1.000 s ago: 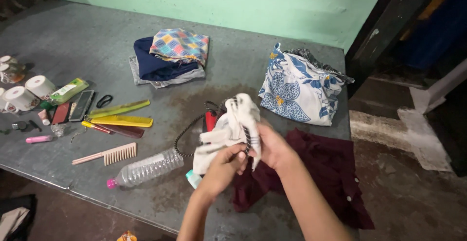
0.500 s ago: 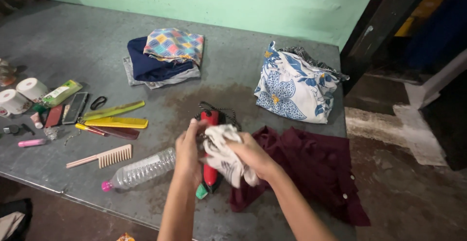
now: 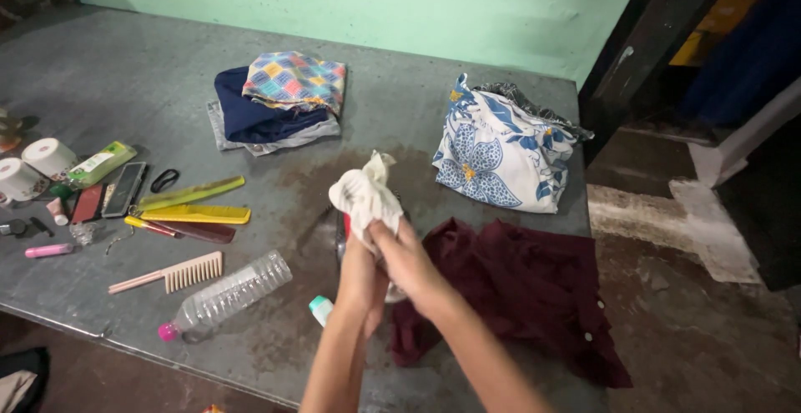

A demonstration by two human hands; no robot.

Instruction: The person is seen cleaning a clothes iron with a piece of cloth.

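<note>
Hands meet over the middle of the grey table [image 3: 125,62], both closed on a bunched white cloth [image 3: 364,194] that rises above them, clear of the tabletop. The right hand [image 3: 406,259] lies on top, fingers wrapped tight around the cloth's lower end; the left hand [image 3: 360,275] sits just beneath and behind it, also gripping the cloth, though its fingers are mostly hidden. Under the hands something dark shows at the cloth's base, too covered to tell what it is. Just right of the hands a maroon garment [image 3: 526,288] lies spread on the table, reaching its near edge. Beyond it sits a blue-and-white floral bundle [image 3: 501,154]. Farther back a stack of folded clothes [image 3: 279,100] rests, a checked piece on top. Left of the hands a clear plastic bottle [image 3: 225,296] with a pink cap lies on its side, a small white-and-teal tube [image 3: 320,309] near it. Combs [image 3: 192,209] lie farther left, with white cups [image 3: 33,167] at the edge.
</note>
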